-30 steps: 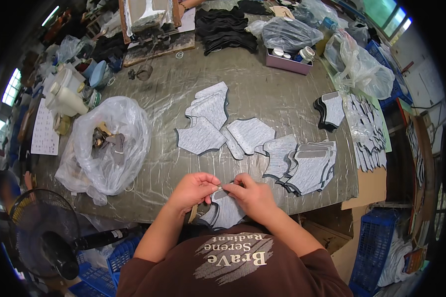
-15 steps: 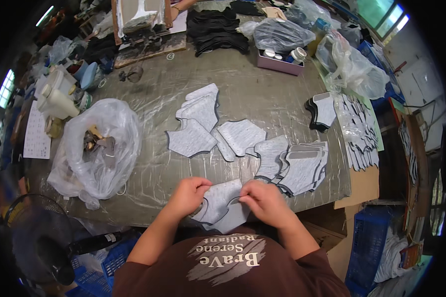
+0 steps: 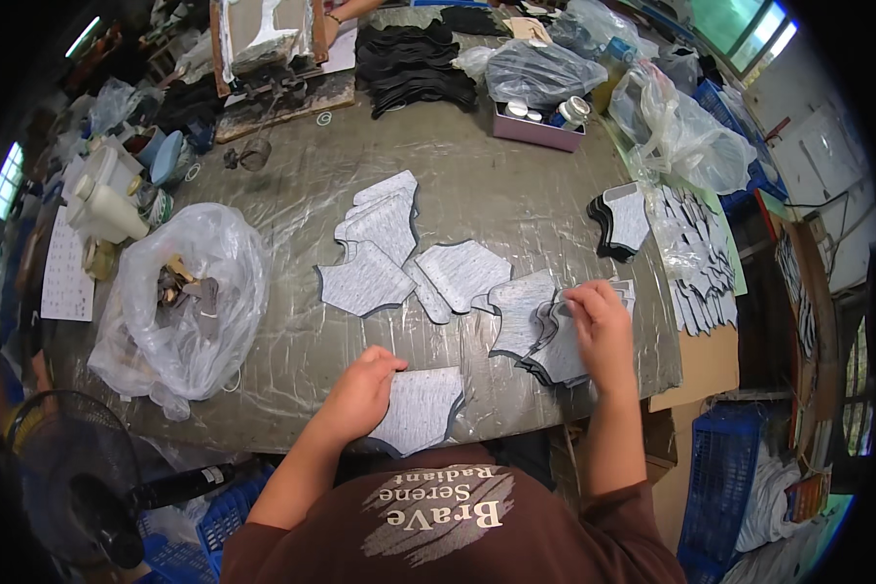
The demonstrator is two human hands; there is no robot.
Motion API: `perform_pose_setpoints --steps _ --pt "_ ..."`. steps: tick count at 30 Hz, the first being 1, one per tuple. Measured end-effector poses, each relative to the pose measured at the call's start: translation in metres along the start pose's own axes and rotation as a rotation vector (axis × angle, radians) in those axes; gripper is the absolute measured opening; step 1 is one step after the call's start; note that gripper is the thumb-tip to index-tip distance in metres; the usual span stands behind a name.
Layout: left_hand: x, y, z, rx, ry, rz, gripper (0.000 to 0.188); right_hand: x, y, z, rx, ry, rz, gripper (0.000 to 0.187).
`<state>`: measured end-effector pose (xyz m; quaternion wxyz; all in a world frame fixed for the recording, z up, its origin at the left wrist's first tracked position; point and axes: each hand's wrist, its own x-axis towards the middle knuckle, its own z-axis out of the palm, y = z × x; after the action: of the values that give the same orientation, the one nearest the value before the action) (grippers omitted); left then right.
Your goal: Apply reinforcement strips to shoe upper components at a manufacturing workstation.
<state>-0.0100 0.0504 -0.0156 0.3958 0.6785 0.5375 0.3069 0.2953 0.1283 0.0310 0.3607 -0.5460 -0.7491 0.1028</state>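
Since half a second earlier, the right hand has been shifted from the near grey piece to the right-hand pile. At the left, scraps are gathered in a clear plastic bag, its mouth spread wide, probably so that things can be dropped in easily. The near grey piece is gripped at its upper left corner between thumb and fingers of the left hand, by the worktop's near edge, presumably to keep it flat and steady. Beyond it, grey pieces are fanned in overlapping layers, perhaps so that each edge can be found. Over the right-hand pile, the right hand's fingertips are pinched together; whether a piece is caught between them cannot be told. Farther right, a small stack is kept apart, edges nearly aligned.

The worktop is dull grey-brown, creased and streaked with shine, as if covered by film. Around it, a fan is set at the left, black pieces are piled at the far side, jars are held in a purple tray, and a blue crate is stood at the lower right.
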Motion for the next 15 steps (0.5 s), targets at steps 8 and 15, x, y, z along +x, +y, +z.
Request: perform_pose_setpoints --steps 8,15 --pt "-0.004 -0.012 0.005 -0.044 0.135 -0.002 0.019 -0.044 -0.079 0.082 0.303 -0.503 -0.166 0.018" --pt "-0.026 0.018 -0.009 -1.238 0.484 -0.383 0.023 -0.057 -0.086 0.088 0.603 -0.554 0.007 0.013"
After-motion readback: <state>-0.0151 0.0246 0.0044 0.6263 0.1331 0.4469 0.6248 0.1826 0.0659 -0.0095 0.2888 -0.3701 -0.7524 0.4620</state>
